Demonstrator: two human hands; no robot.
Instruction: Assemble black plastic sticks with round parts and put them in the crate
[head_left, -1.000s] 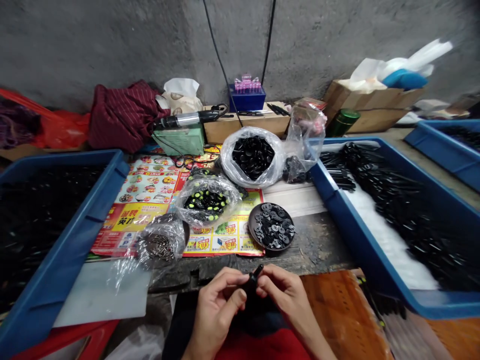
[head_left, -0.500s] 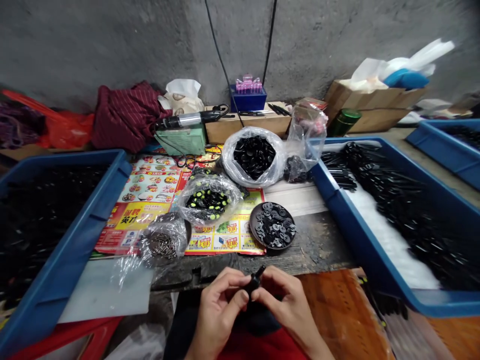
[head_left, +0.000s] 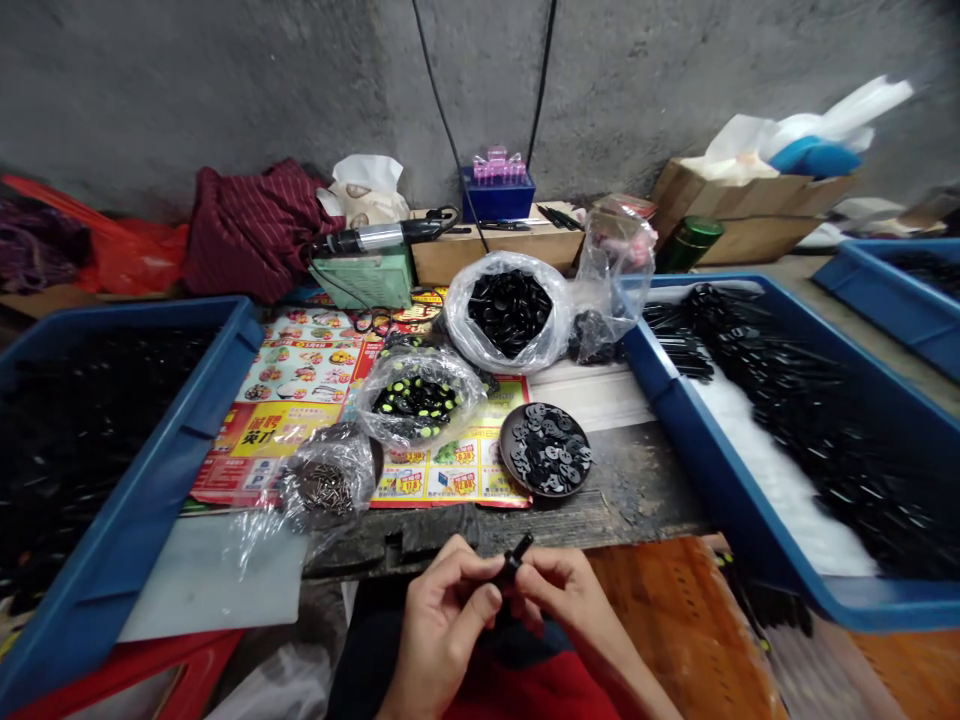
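Note:
Low in the middle, my left hand [head_left: 450, 620] pinches a small black part [head_left: 516, 557] between thumb and fingers. My right hand [head_left: 559, 595] closes on the same part from the right, its fingers curled beneath. The part's thin end points up and right. Just beyond my hands lies a round dish [head_left: 545, 450] of flat black pieces. Behind it, a clear bag [head_left: 506, 310] holds shiny black discs, and another bag [head_left: 418, 398] holds black pieces with yellow-green ends. Small metal screws [head_left: 327, 488] fill a plastic-lined bowl.
Blue bins [head_left: 199, 440] [head_left: 675, 420] of black parts flank the worktop. A heat-gun-like tool [head_left: 382, 237] rests on a green box [head_left: 367, 280] at the back. A whitish board [head_left: 214, 575] lies at the left front.
My right hand's fingers have shifted down and curled under the black part. My left hand has stayed nearly in place, still gripping it.

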